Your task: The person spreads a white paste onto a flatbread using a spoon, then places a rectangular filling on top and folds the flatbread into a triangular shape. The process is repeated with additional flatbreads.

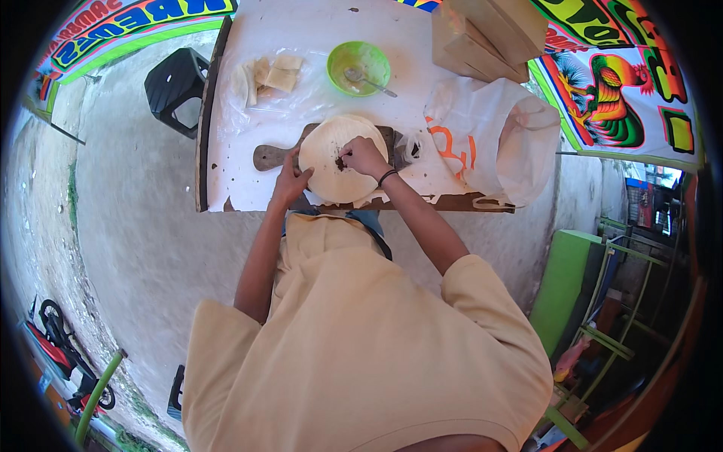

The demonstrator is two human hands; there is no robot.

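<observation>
A stack of thin, pale round wrappers [331,139] lies on a dark wooden cutting board [269,158] near the table's front edge. A small heap of dark brown bits [340,163] sits at the middle of the top wrapper. My right hand [364,157], with a dark band at its wrist, is over the wrapper, fingertips pinched together at the heap; what they hold is too small to make out. At the left rim of the wrapper, my left hand [291,182] rests with fingers stretched out and thumb apart. A small clear plastic bag [411,148] with something dark lies right of the wrappers.
Folded pale pieces [285,72] lie on clear plastic at the back left. A green bowl [336,60] holds a spoon [369,80]. Brown cardboard boxes [482,38] and a white plastic bag [497,143] stand right. A black stool [175,87] is left of the table.
</observation>
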